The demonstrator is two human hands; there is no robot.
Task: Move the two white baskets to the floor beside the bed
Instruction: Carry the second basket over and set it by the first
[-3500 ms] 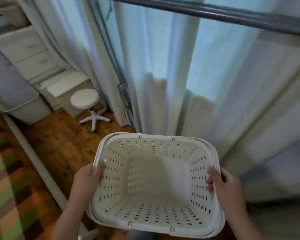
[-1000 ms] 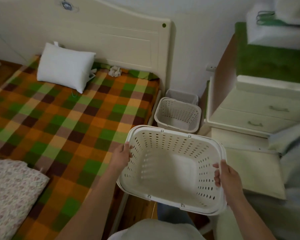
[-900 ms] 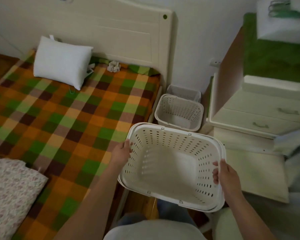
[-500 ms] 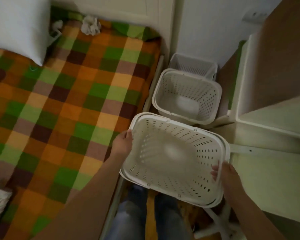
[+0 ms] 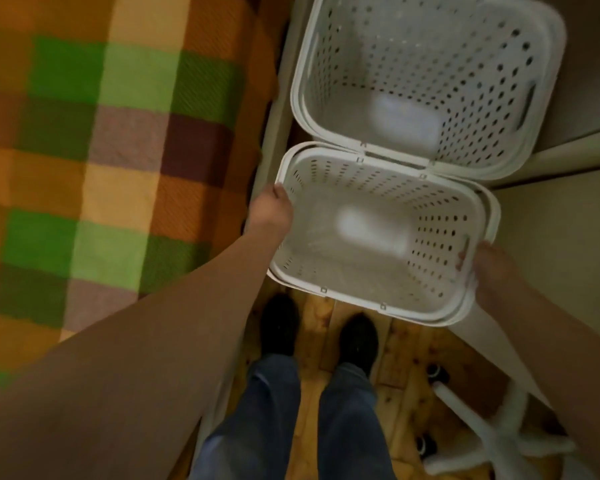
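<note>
I hold a white perforated basket (image 5: 426,216) low over the wooden floor in the narrow gap beside the bed (image 5: 111,140). My left hand (image 5: 271,211) grips its left rim and my right hand (image 5: 492,268) grips its right rim at the handle slot. Its far rim touches or nearly touches a second white basket (image 5: 520,98), which stands on the floor just beyond, against the bed frame. Both baskets look empty. Whether the held basket rests on the floor I cannot tell.
The checked bedspread fills the left side. A pale cabinet (image 5: 561,237) hems in the gap on the right. My feet in dark shoes (image 5: 281,327) stand on the wood floor (image 5: 406,355) below the basket. A white stool base with castors (image 5: 492,438) lies at the lower right.
I turned from the curtain to the bed, then bent down. The basket in my hands has dropped lower, down next to the one on the floor.
</note>
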